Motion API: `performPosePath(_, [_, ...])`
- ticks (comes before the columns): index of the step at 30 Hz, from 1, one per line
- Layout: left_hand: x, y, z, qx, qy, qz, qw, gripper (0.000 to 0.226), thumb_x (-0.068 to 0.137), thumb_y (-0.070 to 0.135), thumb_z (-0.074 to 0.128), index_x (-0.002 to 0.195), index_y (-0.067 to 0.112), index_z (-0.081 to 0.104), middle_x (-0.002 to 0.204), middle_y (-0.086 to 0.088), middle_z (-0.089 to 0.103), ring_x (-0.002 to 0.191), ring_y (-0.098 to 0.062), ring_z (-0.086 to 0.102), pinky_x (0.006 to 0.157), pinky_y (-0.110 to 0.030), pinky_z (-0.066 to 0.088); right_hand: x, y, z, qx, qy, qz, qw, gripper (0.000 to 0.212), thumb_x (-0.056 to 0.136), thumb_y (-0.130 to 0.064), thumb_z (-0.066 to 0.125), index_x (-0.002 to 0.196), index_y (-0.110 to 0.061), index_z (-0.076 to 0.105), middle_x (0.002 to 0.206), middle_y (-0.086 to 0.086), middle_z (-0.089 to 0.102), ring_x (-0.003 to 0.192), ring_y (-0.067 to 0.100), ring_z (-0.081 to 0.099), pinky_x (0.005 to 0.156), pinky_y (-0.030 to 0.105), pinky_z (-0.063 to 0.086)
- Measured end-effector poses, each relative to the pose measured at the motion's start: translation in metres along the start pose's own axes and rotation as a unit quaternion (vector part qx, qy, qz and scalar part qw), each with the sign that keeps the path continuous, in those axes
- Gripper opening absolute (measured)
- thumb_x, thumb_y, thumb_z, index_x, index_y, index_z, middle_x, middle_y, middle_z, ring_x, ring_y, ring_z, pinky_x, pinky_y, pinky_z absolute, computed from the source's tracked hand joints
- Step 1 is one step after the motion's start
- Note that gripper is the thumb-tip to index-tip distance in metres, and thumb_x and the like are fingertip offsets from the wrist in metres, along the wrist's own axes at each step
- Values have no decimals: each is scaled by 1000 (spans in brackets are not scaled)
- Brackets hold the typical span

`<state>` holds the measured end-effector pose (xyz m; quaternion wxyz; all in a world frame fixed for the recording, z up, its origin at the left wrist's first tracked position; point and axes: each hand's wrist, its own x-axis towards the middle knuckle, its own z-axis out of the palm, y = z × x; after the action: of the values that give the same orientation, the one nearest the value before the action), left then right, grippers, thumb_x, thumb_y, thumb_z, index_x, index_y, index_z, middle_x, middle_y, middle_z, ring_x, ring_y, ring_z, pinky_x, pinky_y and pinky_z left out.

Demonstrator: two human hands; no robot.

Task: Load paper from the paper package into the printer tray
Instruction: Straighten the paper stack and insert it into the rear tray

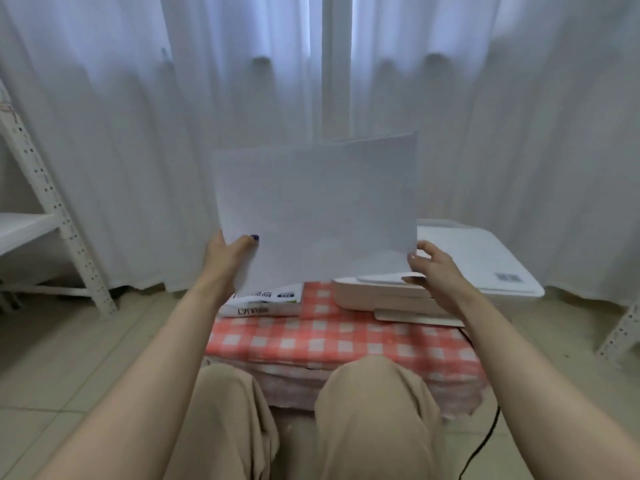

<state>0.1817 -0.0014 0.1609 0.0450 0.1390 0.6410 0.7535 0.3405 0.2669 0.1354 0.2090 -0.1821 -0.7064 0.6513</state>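
A stack of white paper [317, 209] is held up in the air, tilted towards me, in front of the curtains. My left hand [227, 252] grips its lower left edge, thumb on the front. My right hand [434, 268] touches its lower right corner with fingers spread; I cannot tell how firmly it grips. Below the sheets lies the paper package [266, 303], mostly hidden, on a low table. The white printer [460, 271] sits on the table's right side. Its tray [419, 317] sticks out at the front, under my right wrist.
The low table carries a red-and-white checked cloth [332, 341]. My knees in beige trousers are right before it. A white metal shelf [52, 209] stands at the left, another rack leg [620, 334] at the right. A black cable [485, 441] runs over the tiled floor.
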Motion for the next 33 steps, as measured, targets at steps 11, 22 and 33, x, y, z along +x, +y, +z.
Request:
performPosePath(11, [-7,-11,67,-28,29,48,998,39,86,-6,55,124,2,52,113,-13,60,101,-27,58,96,-45,48,-22,-24,-14,-113,129,-85,981,12,87,-29,59,99,-25,60,103,0,67,98,22,65,89,38,52])
performPosePath(22, [12,-18,90,22,-45,22,999,18,83,0,64,100,8,61,95,-8,65,84,-22,60,67,-26,53,-3,-32,-44,-136,268,-72,951,19,85,-15,61,101,-6,64,103,17,69,99,34,64,89,44,52])
performPosePath(33, [68,-68,136,60,-13,-9,998,33,82,-1,64,114,-1,59,113,-21,65,92,-25,60,89,-42,51,53,-4,-69,-149,244,-55,957,17,84,-6,60,89,-23,61,91,0,67,98,29,64,91,45,51])
